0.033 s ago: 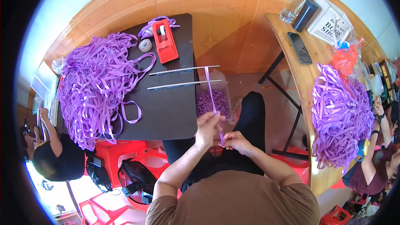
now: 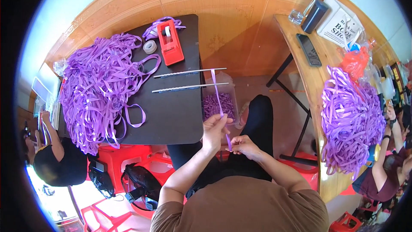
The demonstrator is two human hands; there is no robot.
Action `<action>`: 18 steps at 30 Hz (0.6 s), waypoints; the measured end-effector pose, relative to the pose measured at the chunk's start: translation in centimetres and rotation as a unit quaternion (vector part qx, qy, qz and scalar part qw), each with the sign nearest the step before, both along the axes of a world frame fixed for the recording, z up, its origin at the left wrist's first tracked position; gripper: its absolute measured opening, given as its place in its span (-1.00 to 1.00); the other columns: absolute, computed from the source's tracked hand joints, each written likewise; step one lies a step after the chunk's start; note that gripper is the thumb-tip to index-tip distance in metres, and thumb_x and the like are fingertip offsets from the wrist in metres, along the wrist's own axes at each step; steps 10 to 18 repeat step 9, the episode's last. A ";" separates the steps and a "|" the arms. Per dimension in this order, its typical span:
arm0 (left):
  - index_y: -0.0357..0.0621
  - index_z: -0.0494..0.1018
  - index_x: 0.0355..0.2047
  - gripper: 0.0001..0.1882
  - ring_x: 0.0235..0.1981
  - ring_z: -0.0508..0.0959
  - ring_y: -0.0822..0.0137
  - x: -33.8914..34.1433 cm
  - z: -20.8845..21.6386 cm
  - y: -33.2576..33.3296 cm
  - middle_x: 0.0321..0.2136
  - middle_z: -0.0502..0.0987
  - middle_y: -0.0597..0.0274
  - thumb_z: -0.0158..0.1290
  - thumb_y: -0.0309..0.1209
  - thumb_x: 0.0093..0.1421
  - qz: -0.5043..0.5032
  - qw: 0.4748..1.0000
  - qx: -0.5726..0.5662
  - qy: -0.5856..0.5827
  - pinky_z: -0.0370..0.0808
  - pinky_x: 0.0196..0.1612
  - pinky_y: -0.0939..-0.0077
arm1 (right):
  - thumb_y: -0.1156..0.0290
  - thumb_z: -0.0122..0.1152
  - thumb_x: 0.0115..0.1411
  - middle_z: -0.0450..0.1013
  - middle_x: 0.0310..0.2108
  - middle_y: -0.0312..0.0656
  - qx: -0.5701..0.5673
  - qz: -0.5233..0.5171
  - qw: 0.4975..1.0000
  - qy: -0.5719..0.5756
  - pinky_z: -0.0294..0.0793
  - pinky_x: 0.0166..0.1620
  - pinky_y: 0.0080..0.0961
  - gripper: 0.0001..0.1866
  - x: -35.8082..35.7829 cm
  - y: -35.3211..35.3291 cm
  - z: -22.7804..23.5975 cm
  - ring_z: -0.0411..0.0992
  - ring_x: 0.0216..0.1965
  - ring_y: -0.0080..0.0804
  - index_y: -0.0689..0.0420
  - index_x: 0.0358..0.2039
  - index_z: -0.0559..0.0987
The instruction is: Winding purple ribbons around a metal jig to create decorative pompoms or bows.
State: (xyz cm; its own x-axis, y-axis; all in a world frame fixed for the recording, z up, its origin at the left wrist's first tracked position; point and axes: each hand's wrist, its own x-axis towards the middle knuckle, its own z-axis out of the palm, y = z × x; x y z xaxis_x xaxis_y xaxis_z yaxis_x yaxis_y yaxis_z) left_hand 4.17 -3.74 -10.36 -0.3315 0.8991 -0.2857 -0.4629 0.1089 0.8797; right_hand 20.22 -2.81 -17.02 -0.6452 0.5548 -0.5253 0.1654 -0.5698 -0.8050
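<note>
A purple ribbon runs down from two thin metal rods, the far rod and the near rod, which jut past the right edge of the black table. My left hand pinches this ribbon partway along, just off the table's near right corner. Lower and to the right, my right hand has its fingers closed on the ribbon's lower end. Between the hands a short stretch of ribbon slants down. Beneath the rods sits a clear plastic bin with many short purple pieces in it.
On the black table lie a big heap of purple ribbon, a tape roll and a red tape dispenser. The wooden table at right bears another ribbon heap, a phone and bottles. Other people sit at both sides.
</note>
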 end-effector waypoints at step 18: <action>-0.29 0.44 -0.19 -0.79 -0.69 0.49 0.49 0.6 3.5 7.2 -0.40 0.59 0.07 -0.03 -0.38 0.28 0.095 0.988 0.121 0.016 0.21 -0.70 0.78 | 0.66 0.27 -0.11 0.47 -0.58 -0.27 0.155 -0.037 0.987 -0.020 0.42 -0.38 -0.71 -0.88 3.5 4.3 -0.9 0.42 -0.54 -0.56 0.22 -0.50 0.55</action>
